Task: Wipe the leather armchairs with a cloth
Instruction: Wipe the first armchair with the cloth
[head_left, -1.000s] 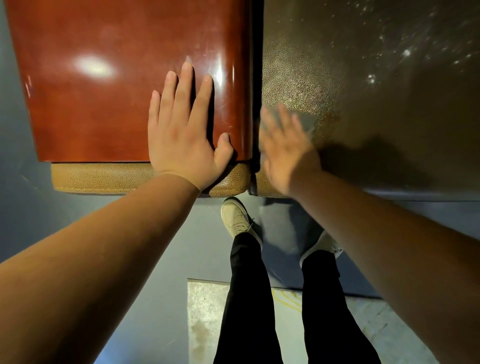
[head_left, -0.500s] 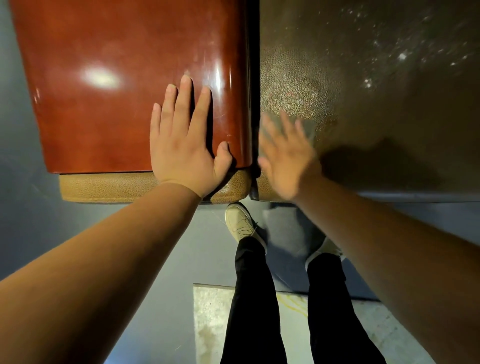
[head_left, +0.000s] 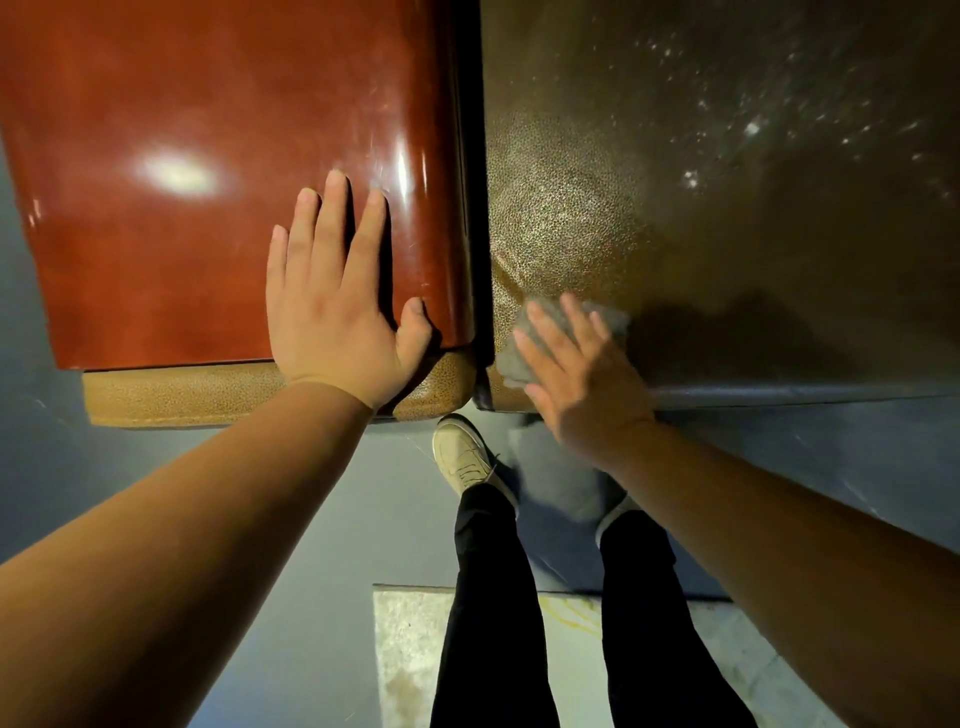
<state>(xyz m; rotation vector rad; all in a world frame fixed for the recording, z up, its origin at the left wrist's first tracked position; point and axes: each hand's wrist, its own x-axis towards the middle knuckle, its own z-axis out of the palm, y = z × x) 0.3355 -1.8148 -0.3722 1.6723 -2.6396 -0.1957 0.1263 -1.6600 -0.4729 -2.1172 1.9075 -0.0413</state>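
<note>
My left hand (head_left: 332, 296) lies flat, fingers straight, on the glossy red-brown armrest top (head_left: 182, 218) of the armchair, which has a tan grained leather edge (head_left: 182, 395) below it. My right hand (head_left: 576, 374) presses a grey cloth (head_left: 514, 358) with straight fingers against the dark brown grained leather seat (head_left: 701, 208), at its near left corner beside the gap between armrest and seat. Most of the cloth is hidden under the hand.
My legs in black trousers and a beige shoe (head_left: 465, 452) stand on the blue-grey floor (head_left: 130, 493) just in front of the chair. A pale mat (head_left: 410, 649) lies on the floor behind my feet. White specks dot the far right of the seat.
My right hand has slid the cloth toward the seat's near edge and now shows sharp rather than blurred. The left hand stays in place on the armrest.
</note>
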